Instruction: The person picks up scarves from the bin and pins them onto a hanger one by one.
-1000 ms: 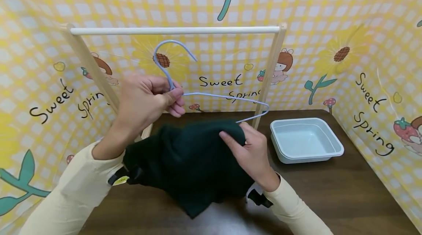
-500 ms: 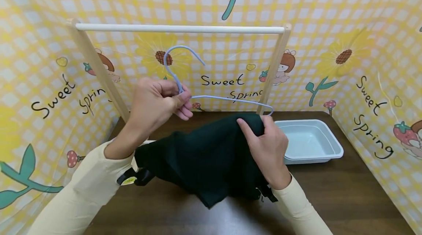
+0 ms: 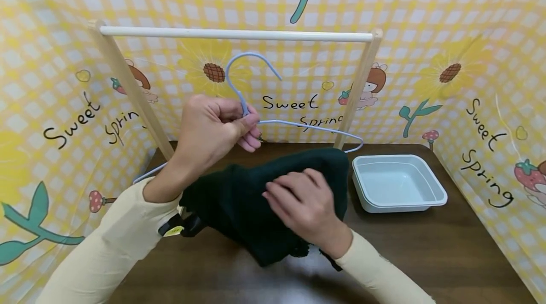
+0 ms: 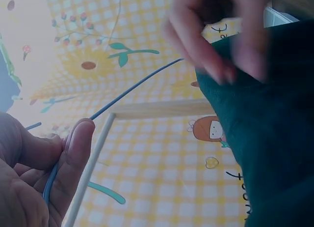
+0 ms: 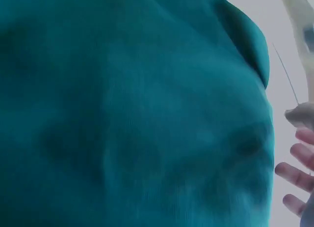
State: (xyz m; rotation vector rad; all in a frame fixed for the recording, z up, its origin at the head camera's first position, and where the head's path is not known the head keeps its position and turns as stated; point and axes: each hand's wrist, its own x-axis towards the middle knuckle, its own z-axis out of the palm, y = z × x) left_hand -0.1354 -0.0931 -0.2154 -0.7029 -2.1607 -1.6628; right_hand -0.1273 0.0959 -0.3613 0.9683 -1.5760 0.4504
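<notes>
My left hand (image 3: pixel 213 126) pinches a light blue clothes hanger (image 3: pixel 315 127) at the base of its hook, which points up. A dark green cloth (image 3: pixel 239 209) hangs on the hanger's lower part, below my left hand; its exact garment kind is unclear. My right hand (image 3: pixel 304 204) is in front of the cloth, fingers loosely bent, with no fabric pinched. The left wrist view shows that right hand blurred beside the edge of the green cloth (image 4: pixel 274 128). Green fabric (image 5: pixel 162 109) fills most of the right wrist view.
Behind the hands stands a wooden rack with a white crossbar (image 3: pixel 239 33). A pale blue plastic tub (image 3: pixel 396 208) sits at the right on the dark wooden table (image 3: pixel 452 256). Yellow checked fabric (image 3: pixel 426 0) surrounds the table at the back and sides.
My right hand has let go of the cloth's upper right edge and moved left and down across its front. The left hand and hanger have shifted right; the cloth stays on the hanger.
</notes>
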